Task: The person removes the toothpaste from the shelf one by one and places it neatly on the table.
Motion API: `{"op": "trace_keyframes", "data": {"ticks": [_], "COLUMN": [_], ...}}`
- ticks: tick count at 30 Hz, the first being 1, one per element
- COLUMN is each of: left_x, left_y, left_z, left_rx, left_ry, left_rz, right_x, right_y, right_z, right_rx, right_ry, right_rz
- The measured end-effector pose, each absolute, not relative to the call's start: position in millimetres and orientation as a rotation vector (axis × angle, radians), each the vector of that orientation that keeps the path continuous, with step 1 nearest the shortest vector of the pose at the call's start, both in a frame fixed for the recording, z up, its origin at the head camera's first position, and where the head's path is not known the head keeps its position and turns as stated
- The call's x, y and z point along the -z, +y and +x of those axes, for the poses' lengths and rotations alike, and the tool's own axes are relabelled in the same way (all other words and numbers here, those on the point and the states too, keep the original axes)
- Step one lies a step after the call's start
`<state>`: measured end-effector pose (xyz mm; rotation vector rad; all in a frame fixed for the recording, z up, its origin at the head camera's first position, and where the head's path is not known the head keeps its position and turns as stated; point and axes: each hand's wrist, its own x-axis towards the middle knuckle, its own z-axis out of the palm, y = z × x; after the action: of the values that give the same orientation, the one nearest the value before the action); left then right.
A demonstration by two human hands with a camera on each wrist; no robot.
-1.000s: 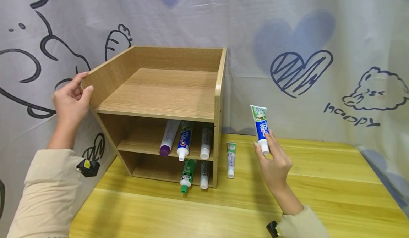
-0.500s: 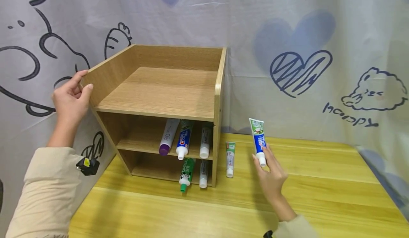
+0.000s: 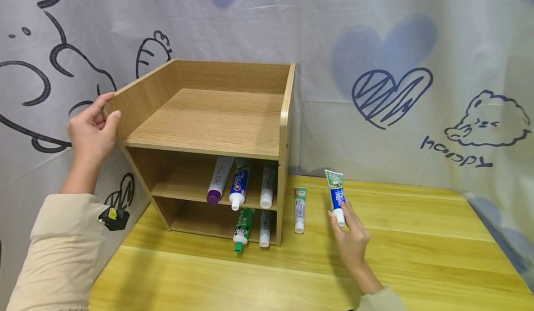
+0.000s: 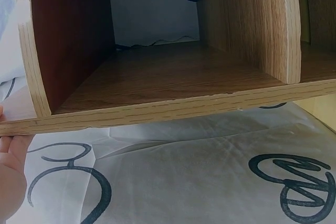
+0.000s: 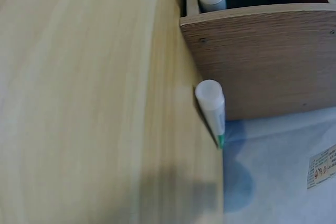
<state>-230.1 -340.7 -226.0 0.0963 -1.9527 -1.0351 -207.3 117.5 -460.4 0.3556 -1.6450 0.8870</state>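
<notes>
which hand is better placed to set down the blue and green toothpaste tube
Probably the right hand: it holds the toothpaste tube over the yellow wooden table, while the left hand grips the brown wooden shelf unit.

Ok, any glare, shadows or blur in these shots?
Head view: pale glare on the table near the bottom edge, with a long shadow at left. Left wrist view: the inside of the shelf is dim. Right wrist view: soft overall, the tube beside the shelf lacking crisp detail, a blurry shadow below.

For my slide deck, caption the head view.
Right hand holding a slim blue-and-green toothpaste tube, left hand gripping a boxy light-brown wooden shelf.
</notes>
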Motion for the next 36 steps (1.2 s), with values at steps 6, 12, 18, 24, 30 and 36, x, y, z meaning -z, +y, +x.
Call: {"op": "trace_keyframes", "data": {"ticks": [6, 12, 18, 24, 30, 36], "left_x": [225, 225, 225, 225, 225, 224], "left_y": [-340, -339, -338, -339, -338, -338], "left_z": [-229, -229, -229, -228, -228, -228], "left_rx": [1.092, 1.081, 1.045, 1.031, 1.075, 1.066], "left_ry": [-1.952, -1.957, -1.966, -1.954, -1.95, -1.94], "left_rz": [0.111, 0.103, 0.085, 0.095, 0.093, 0.105], "right_x": [473, 483, 487, 491, 500, 507], "right_y": [119, 119, 119, 120, 119, 118], "right_z": [-211, -215, -217, -220, -223, -229], "right_rx": [-0.885, -0.873, -0.883, -0.899, -0.907, -0.906], "right_ry": [-1.647, -1.69, -1.757, -1.86, -1.893, -1.941], "right_rz": [0.358, 0.354, 0.322, 0.289, 0.278, 0.321]}}
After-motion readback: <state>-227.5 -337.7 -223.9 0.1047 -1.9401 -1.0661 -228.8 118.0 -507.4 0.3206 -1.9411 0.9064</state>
